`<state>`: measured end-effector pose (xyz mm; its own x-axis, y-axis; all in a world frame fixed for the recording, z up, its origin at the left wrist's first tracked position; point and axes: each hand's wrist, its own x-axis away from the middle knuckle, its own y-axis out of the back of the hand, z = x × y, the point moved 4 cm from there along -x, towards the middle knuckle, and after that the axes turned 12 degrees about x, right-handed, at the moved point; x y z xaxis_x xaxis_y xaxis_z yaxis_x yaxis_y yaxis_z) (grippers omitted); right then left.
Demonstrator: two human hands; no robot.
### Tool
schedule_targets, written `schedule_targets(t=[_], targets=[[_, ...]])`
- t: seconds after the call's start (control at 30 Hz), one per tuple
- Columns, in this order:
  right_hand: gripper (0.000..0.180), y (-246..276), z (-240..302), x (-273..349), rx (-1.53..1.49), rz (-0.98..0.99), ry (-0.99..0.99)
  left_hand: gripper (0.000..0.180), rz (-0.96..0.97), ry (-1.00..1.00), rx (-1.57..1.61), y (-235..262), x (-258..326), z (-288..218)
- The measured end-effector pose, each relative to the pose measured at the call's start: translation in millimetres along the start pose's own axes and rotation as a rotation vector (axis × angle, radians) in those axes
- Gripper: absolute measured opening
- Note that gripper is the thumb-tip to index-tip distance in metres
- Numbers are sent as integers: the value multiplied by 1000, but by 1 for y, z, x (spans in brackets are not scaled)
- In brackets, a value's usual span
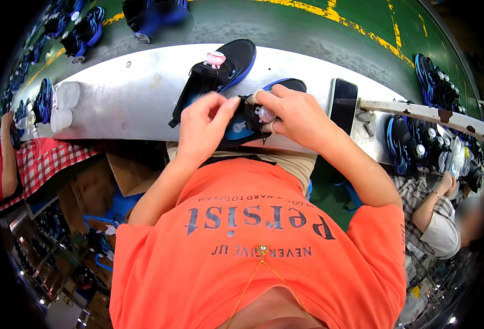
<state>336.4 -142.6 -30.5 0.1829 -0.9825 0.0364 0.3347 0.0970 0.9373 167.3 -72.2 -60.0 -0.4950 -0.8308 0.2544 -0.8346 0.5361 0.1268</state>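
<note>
A black and blue shoe [235,130] lies on the metal bench edge in front of me, with a clear pinkish dial [266,114] and thin dark lace at its top. My right hand [297,116], with pale covers on some fingers, is curled round the shoe's upper beside the dial. My left hand [205,125] is closed just left of the lace, thumb and forefinger near each other; its fingertips are slightly blurred, and what they pinch cannot be made out. Beyond it lies a second black shoe [242,57] with a blue sole and a pink dial [215,58].
The silver bench [127,101] curves across. A phone [343,104] and a chipped white metal bar [434,112] are at right. White cups [64,107] stand left. More shoes [406,142] sit near a person in plaid [425,211]; another person's arm [8,159] shows far left.
</note>
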Motion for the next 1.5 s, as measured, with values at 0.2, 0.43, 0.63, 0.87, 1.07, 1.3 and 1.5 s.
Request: schedule_targets(t=[0.2,0.43,0.63,0.87,1.07,1.3,1.5], targets=[[48,-9,-18,6,-396,-55,-96,20,403,210,-30,-13,-1,0],[23,-12,-10,16,-427,-150,-323,15,408,229,-10,-25,3,-1],[31,-11,-4,19,-312,-176,-286,17,421,265,87,-26,4,9],[31,-11,-9,13,-505,-192,-233,17,408,268,137,-27,6,12],[28,18,-32,-17,-366,-37,-146,15,289,-6,88,4,21,-17],[58,-10,-30,-107,-447,-2,104,25,-64,-336,-186,54,-48,19],[56,-9,-5,-95,-350,33,143,22,-265,-200,-43,50,-44,39]])
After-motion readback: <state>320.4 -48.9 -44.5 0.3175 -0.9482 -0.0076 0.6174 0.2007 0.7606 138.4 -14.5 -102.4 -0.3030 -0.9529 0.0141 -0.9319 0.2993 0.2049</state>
